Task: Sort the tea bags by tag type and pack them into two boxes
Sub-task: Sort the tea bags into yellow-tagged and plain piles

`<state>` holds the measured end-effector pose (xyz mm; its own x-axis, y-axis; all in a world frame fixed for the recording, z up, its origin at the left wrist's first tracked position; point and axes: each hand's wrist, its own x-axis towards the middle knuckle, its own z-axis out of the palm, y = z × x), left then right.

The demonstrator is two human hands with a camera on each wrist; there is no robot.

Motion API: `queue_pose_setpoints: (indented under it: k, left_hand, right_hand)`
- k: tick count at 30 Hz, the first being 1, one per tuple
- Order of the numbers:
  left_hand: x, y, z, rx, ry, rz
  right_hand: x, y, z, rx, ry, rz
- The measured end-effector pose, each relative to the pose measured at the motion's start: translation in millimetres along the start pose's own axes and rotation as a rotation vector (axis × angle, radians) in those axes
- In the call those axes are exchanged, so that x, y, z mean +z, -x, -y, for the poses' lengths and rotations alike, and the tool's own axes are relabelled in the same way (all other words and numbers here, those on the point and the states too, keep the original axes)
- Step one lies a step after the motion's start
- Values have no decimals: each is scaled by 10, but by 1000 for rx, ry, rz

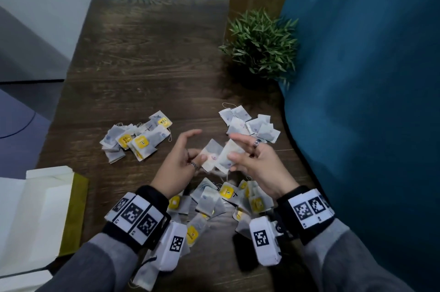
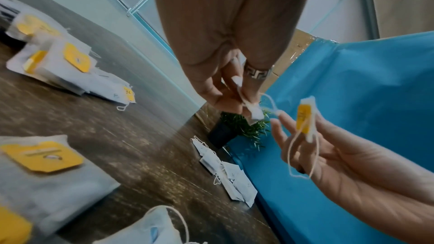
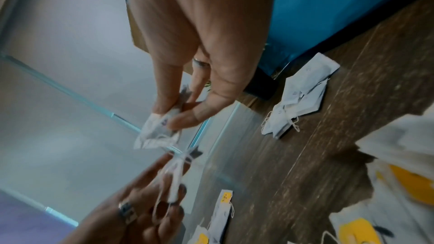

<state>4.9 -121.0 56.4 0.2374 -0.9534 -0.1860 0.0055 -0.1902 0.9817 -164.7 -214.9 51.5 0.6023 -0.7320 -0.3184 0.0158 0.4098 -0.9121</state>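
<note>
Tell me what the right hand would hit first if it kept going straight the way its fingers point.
Probably the left hand: the right hand points left across the tea bags held between them. Depth is hard to judge.

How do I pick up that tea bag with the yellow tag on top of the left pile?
Pinch the tea bag by its near corner, from above. It lies flat on top of the left pile, and that corner sticks out over the table.

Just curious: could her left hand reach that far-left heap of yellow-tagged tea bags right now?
Probably yes: the left hand is beside the heap of yellow-tagged tea bags, only bare wooden table between, though it pinches a tea bag.
</note>
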Motion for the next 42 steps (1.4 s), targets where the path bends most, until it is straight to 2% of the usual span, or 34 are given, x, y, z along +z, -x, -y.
queue_pose_setpoints:
  k: [4,7,12,16,19,22,24,27,29,33,37,42]
  left_hand:
    - [80,-80,-18,-54,28,36]
    - [68,-174,26,-90,-8,1]
    - [-87,-203,153,-149,-100,10]
    - [-317,-141,348,-246,-194,-64]
    - [-470,-78,427,-309,-324,-83]
    - [-589,9,472,-345,-467,-62]
    - [-631,104,497,-358,-537,-83]
    - [-665,252,531,-318,-675,-98]
    - [-665,320,554,-274,-771,-12]
    - [-563,366,616,-301,-1054,206]
    - [-450,350,701,-236,-1214,253]
    - [-372,353,701,-114,-1376,164]
  right_hand:
    - [-12,-182,-56,92,157,52]
    - [-92,-297,-62,95,269,68]
    - [-447,-626,-11,98,301,-231]
    - [-822,-910,-20,157,379,-434]
    - [-952,-979,-39,160,705,-549]
    - [-817,-813,9,74,960,-644]
    - [-648,-663,-14,15,984,-559]
    - [-403,-437,-164,-38,951,-284]
    - [-248,-275,-273,-5,939,-130]
    - [31,-25,-499,72,1059,81]
    - [204,-30,-725,130,1272,155]
    - [330,-107,-798,175,1206,131]
